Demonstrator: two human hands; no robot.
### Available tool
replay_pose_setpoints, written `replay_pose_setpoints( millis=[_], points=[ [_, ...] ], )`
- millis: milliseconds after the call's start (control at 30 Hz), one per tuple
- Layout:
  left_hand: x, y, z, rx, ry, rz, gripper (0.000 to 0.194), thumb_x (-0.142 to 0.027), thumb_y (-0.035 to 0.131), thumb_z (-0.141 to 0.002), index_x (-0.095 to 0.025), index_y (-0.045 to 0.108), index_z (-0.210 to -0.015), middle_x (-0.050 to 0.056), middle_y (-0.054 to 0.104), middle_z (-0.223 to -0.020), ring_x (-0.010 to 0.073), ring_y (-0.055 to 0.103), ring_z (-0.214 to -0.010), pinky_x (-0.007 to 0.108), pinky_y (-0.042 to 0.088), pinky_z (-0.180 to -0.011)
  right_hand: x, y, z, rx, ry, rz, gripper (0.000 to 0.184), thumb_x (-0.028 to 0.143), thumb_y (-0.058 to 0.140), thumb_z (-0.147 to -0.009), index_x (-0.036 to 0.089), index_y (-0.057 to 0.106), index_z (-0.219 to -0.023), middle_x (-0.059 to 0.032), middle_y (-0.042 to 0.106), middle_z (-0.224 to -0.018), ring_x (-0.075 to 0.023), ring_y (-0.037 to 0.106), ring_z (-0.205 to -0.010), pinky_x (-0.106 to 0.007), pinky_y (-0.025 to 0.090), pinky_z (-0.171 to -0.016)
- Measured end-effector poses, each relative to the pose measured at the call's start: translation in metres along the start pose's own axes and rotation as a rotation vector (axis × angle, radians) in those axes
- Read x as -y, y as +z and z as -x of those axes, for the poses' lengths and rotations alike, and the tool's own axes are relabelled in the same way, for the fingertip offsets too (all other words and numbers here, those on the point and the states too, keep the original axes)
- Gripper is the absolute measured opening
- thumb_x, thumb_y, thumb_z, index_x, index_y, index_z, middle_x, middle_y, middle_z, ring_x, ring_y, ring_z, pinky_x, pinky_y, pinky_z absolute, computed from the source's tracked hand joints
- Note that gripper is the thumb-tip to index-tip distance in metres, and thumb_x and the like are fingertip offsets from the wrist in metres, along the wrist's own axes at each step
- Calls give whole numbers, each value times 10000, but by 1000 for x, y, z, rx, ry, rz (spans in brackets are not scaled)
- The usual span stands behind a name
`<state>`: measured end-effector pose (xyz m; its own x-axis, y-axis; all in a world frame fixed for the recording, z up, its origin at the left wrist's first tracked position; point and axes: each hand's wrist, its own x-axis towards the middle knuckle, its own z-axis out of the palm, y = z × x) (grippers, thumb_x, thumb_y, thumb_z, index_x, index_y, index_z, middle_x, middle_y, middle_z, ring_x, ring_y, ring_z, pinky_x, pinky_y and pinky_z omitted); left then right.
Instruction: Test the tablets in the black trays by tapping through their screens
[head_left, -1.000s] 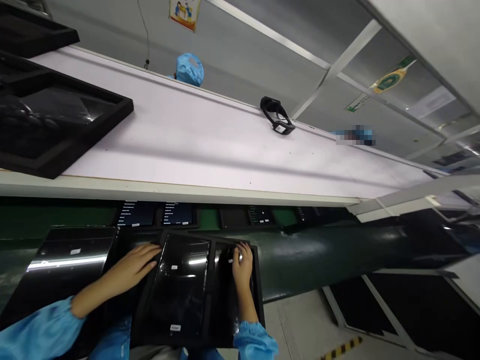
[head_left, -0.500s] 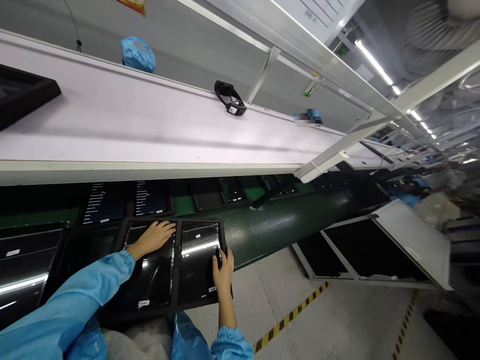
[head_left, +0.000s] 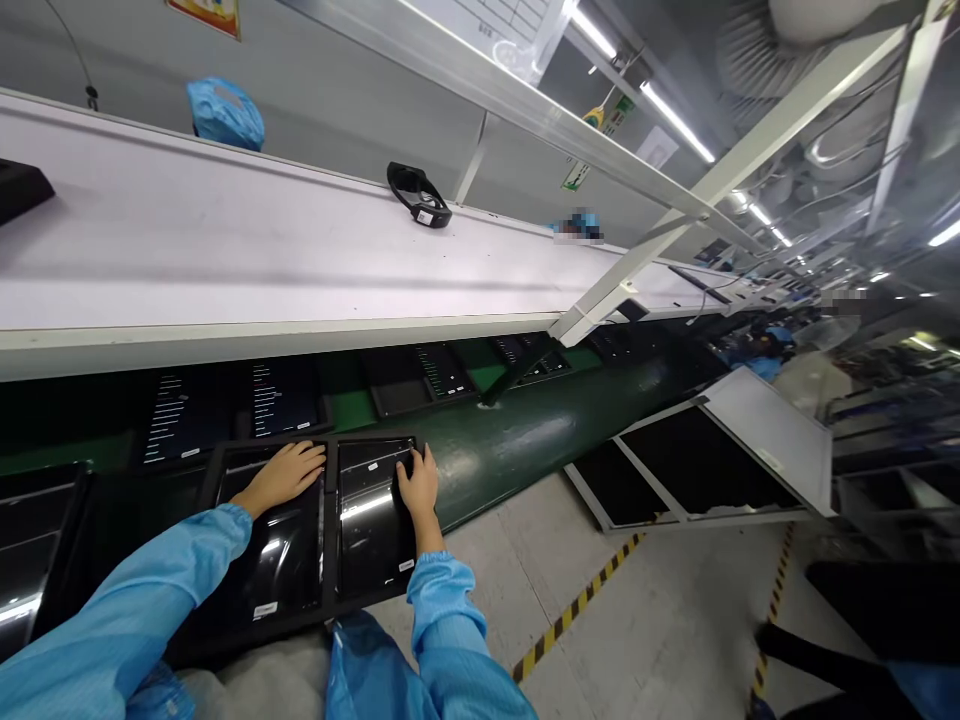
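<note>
**Head view: left hand (head_left: 283, 478) and right hand (head_left: 417, 492) on a black two-bay tray (head_left: 330, 540)**

Each bay holds a glossy black panel, and the two lie side by side; the tray sits on a dark green curved surface (head_left: 540, 440), with its long sides running across the view, tilted by the camera's roll; the left hand lies flat on the left panel (head_left: 274, 560), its grip open, fingers together and holding nothing; the right hand sits at the far edge of the right panel (head_left: 371, 540), fingers bent down against it; whether that grip has real hold of the panel or only touches it, I cannot tell; each hand is nearest its own panel, with the tray's central divider between them; blue smock sleeves (head_left: 142, 590) reach in from the lower edge; small white labels (head_left: 265, 610) mark the panels, too small to read; beyond the tray stands a row of dark screens (head_left: 285, 398) showing lines of tiny white text, also unreadable; higher up, a pale worktop (head_left: 225, 230) carries black goggles (head_left: 418, 195) with a small white tag; past its far edge shows a co-worker's blue hair cap (head_left: 225, 113); yellow-and-black hazard tape (head_left: 577, 605) runs along the floor at right.
</note>
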<state>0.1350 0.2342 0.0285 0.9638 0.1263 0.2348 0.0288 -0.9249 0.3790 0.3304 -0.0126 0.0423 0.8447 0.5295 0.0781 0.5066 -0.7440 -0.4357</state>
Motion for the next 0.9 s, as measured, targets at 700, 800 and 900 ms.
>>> replay_pose_setpoints(
  millis=[700, 800, 900],
  points=[
    [-25, 9, 166, -538, -771, 249, 654, -559, 389, -917, -154, 381, -1430, 178, 431, -1432, 331, 385, -1375, 524, 326, -1152, 3, 0, -6, -39, 161, -246, 476, 382, 498, -881, 107, 622, -1249, -187, 369, -1547, -302, 413, -1392, -399, 331, -1123],
    [-22, 19, 186, -509, -824, 364, 699, -580, 406, -901, -151, 352, -1451, 174, 444, -1430, 325, 405, -1369, 522, 336, -1154, -16, -6, 17, -25, 141, -294, 558, 417, 451, -881, 108, 558, -1334, -168, 462, -1490, -270, 443, -1375, -369, 362, -1109],
    [-23, 33, 209, -474, -907, 455, 722, -618, 407, -882, -136, 398, -1419, 176, 483, -1405, 328, 432, -1355, 525, 331, -1162, -41, -8, 49, -51, 188, -384, 638, 475, 495, -834, 118, 533, -1361, -163, 579, -1381, -280, 533, -1291, -381, 415, -1062]
  ],
)
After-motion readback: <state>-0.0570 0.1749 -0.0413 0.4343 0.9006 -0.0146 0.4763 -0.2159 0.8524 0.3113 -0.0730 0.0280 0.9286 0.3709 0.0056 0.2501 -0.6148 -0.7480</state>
